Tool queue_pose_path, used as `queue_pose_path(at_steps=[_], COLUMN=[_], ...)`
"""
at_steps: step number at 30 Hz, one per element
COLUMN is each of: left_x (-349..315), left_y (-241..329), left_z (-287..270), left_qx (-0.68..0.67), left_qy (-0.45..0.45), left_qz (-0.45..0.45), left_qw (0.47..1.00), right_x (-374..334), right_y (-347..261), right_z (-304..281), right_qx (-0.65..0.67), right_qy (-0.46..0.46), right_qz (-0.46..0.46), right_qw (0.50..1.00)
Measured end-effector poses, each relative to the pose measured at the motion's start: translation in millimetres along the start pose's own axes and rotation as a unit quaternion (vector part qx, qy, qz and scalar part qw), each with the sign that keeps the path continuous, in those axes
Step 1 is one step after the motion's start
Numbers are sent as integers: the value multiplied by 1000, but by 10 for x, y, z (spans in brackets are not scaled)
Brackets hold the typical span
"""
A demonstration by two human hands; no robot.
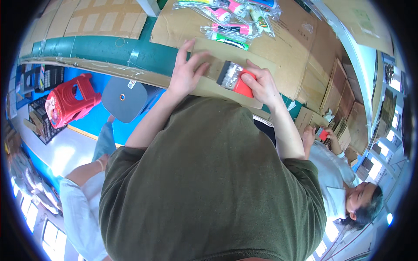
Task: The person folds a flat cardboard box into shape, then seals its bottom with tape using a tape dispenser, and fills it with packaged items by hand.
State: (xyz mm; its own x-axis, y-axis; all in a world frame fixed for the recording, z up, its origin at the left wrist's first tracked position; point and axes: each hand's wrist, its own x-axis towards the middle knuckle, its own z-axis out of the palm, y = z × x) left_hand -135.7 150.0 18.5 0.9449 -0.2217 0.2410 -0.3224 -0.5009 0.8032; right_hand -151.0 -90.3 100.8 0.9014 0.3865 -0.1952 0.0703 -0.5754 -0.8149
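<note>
My right hand (260, 82) is closed round a red tape dispenser (236, 79) with a dark toothed edge and a clear strip over its front. The dispenser is tilted over a brown cardboard carton (250, 61), its toothed end pointing left. Left of it, my left hand (186, 69) is at the carton's left end with fingers spread and nothing visible in them. Its fingertips are slightly blurred, so I cannot tell whether they touch the cardboard. A shiny strip, apparently clear tape, shows faintly between the hand and the dispenser.
Several pink, green and blue items in clear bags (233, 28) lie on cardboard beyond my hands. The bench has a green top (100, 50). Left stand a red plastic stool (74, 100) and a grey stool (126, 100). One person is at left; another at right handles something red (323, 134).
</note>
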Motion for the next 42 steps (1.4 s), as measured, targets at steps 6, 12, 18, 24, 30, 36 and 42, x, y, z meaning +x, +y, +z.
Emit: queue_pose_path(at_steps=[6, 12, 18, 24, 30, 36, 42], left_x=[140, 190, 128, -77, -83, -128, -165], left_y=[398, 436, 463, 228, -238, -452, -529], left_z=[-410, -453, -414, -394, -500, -353, -264], left_qx=[-136, -311, -329, -300, -261, -328, -390], left_qy=[-52, -191, -117, 4, 37, 33, 50], left_qz=[-10, -224, -218, -255, -282, -304, -319], left_qw=[989, 904, 911, 919, 922, 894, 862], right_x=[49, 49, 60, 149, 160, 234, 260], right_y=[-35, -54, -97, -457, -549, -712, -718], right_z=[6, -10, 23, -130, -235, -169, -79], right_qx=[-2, -25, -78, -130, -208, -265, -313], right_qy=[8, -14, 1, -55, -73, -85, -74], right_qz=[1, 20, 22, 142, 191, 200, 162], right_qw=[1000, 999, 997, 980, 956, 939, 933])
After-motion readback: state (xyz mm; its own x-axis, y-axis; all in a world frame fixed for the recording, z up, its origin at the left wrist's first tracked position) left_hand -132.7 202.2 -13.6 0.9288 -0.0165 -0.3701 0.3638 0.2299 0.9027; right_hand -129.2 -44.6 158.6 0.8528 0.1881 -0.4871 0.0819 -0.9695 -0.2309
